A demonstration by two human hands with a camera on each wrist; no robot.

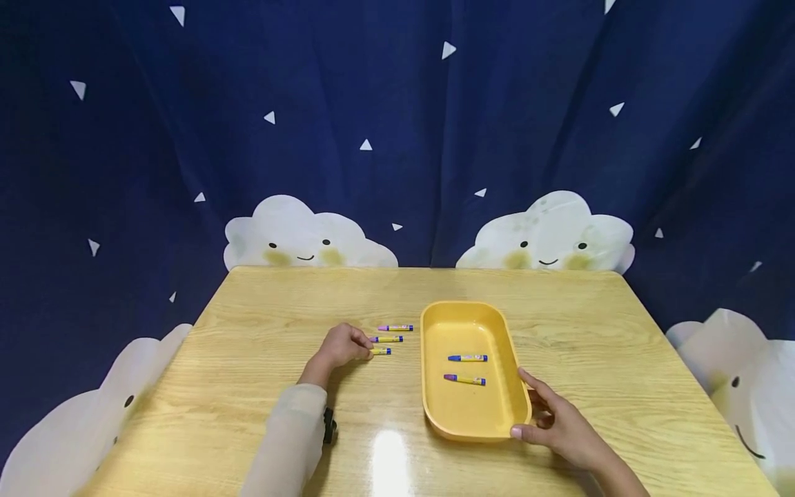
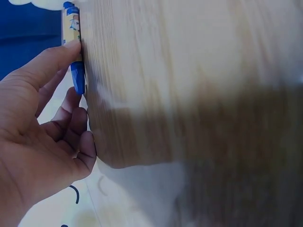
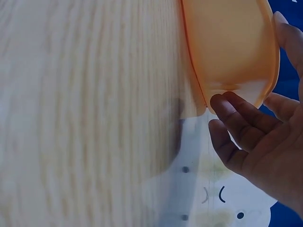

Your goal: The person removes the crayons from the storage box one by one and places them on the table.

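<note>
My left hand (image 1: 345, 345) is at the row of crayons left of the tray. It pinches a blue-tipped crayon (image 2: 77, 75) with a yellow wrapper between thumb and fingers; in the head view the fingers hide its tip. Just beyond lie a purple crayon (image 1: 390, 339) and a pink-tipped crayon (image 1: 395, 328), side by side on the table. My right hand (image 1: 562, 424) holds the near right corner of a yellow plastic tray (image 1: 428, 407), thumb at the near end and index finger along the right side. Inside the tray lie a blue crayon (image 1: 468, 358) and a dark purple crayon (image 1: 464, 379), apart.
A light wooden table (image 1: 261, 310) carries everything. Behind it hangs a dark blue curtain (image 1: 397, 90) with white triangles. Smiling cloud shapes (image 1: 304, 228) show beyond the table's back edge and at both sides.
</note>
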